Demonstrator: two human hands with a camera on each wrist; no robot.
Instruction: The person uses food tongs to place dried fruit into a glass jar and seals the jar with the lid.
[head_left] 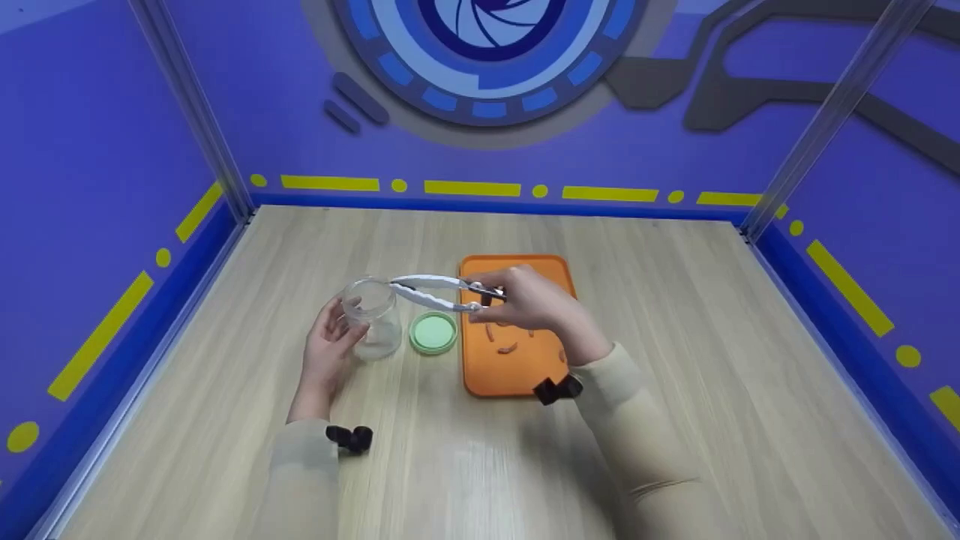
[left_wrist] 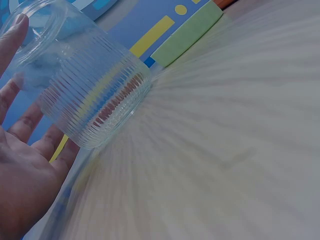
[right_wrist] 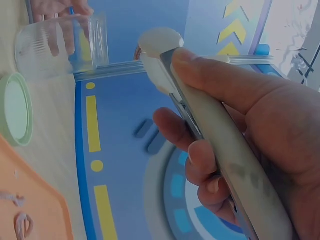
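Observation:
My left hand (head_left: 326,356) holds a clear glass jar (head_left: 381,341) around its side, thumb in front. The jar stands open on the table, and a reddish-brown band shows through its ribbed lower wall in the left wrist view. With my right hand (head_left: 532,300) I grip a pair of tongs (head_left: 431,281) with white heads, held level over the tray. Their tips reach left to the right side of the jar's rim. A bit of a small brown curved piece (right_wrist: 137,51) shows at the tongs' tips; the rest is hidden behind the white head.
A light green round lid (head_left: 433,333) lies between the jar and an orange tray (head_left: 499,379). Several small brown worm-like pieces (head_left: 508,349) are scattered on the tray, partly under my right hand. Blue panels (head_left: 487,161) wall the table at the back and both sides.

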